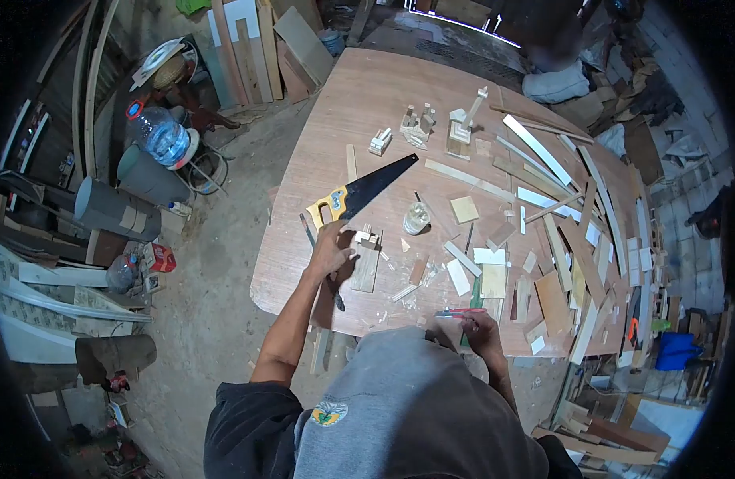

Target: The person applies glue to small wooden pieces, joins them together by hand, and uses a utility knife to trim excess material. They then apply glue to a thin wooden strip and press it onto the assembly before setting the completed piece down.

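My left hand [329, 254] is over the table's near left part, thumb spread from the fingers, just below the yellow handle of a handsaw [371, 189]. Right beside it, a small wooden piece with light blocks on top [367, 263] lies on the table. My right hand [482, 331] is at the near edge, its fingers closed round a thin red stick [457, 313], perhaps a pencil. A green strip [475, 297] lies close to that hand. Between the hands are small wood offcuts [419, 270] and shavings. A glass jar [416, 218] stands farther back.
Small wooden models [461, 128] stand toward the back of the table [303, 164]. Long wood strips [543, 152] and boards [552, 302] cover its right side. A water bottle [164, 137] and grey cylinders [112, 206] are on the left. A blue bag [677, 351] lies at right.
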The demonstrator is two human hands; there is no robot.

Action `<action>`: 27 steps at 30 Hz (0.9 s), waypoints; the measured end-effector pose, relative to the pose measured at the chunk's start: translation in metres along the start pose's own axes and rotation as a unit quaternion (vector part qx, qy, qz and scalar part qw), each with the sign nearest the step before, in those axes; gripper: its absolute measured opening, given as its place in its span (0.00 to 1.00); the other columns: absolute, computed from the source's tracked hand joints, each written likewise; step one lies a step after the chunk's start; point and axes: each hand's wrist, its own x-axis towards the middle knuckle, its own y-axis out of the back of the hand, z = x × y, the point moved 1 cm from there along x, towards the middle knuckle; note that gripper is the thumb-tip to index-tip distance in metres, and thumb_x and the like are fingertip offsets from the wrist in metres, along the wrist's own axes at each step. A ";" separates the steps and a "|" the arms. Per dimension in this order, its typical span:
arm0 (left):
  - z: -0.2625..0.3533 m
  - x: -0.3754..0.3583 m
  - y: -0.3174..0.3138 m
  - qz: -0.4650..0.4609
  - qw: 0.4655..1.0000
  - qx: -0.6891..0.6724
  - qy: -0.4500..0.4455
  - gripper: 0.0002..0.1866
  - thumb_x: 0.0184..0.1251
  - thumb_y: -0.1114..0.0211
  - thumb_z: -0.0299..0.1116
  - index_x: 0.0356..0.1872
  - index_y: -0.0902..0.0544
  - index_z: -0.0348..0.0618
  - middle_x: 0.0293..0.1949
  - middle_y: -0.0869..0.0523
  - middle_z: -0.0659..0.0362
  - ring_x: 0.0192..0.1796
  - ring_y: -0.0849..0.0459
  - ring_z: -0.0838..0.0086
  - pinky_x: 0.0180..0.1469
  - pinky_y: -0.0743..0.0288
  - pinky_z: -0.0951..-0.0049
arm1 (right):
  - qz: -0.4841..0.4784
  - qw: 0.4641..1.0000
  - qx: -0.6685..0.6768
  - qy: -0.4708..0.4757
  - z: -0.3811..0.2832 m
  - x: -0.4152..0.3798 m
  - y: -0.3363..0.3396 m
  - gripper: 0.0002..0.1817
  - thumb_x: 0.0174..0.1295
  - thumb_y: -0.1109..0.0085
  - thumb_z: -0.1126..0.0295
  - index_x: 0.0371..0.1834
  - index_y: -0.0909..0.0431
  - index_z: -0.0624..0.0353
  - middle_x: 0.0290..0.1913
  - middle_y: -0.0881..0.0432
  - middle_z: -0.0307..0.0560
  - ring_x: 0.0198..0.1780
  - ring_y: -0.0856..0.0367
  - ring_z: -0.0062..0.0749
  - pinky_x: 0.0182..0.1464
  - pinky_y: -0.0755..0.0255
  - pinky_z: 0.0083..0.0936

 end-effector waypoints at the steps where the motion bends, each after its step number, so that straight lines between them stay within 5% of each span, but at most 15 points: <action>1: 0.009 0.007 0.004 -0.026 0.999 -0.012 -0.021 0.39 0.47 0.22 0.25 0.66 0.27 0.38 0.63 0.24 0.44 0.68 0.28 0.48 0.70 0.31 0.57 | -0.018 0.998 0.009 -0.053 -0.006 -0.003 -0.001 0.09 0.62 0.36 0.72 0.43 0.16 0.65 0.41 0.14 0.60 0.41 0.13 0.49 0.43 0.20 0.37; 6: 0.021 0.035 0.004 -0.138 0.981 0.003 -0.139 0.39 0.47 0.24 0.24 0.67 0.26 0.39 0.62 0.23 0.45 0.67 0.27 0.51 0.69 0.30 0.59 | -0.004 0.991 0.025 -0.129 -0.004 -0.023 -0.022 0.12 0.62 0.33 0.70 0.46 0.16 0.65 0.42 0.14 0.58 0.40 0.14 0.44 0.43 0.21 0.34; 11: 0.020 0.044 -0.004 -0.157 0.975 0.001 -0.159 0.34 0.48 0.24 0.26 0.62 0.21 0.40 0.58 0.19 0.46 0.64 0.25 0.52 0.69 0.31 0.59 | 0.019 0.986 0.023 -0.165 -0.022 -0.038 -0.028 0.15 0.62 0.33 0.69 0.49 0.15 0.66 0.43 0.14 0.57 0.39 0.14 0.42 0.44 0.21 0.33; 27: 0.024 0.041 -0.009 -0.164 0.979 -0.017 -0.120 0.26 0.52 0.23 0.26 0.55 0.18 0.37 0.56 0.16 0.46 0.63 0.21 0.53 0.67 0.27 0.60 | 0.014 0.978 0.024 -0.209 -0.033 -0.054 -0.032 0.15 0.61 0.33 0.70 0.48 0.15 0.66 0.44 0.14 0.57 0.41 0.13 0.44 0.45 0.19 0.34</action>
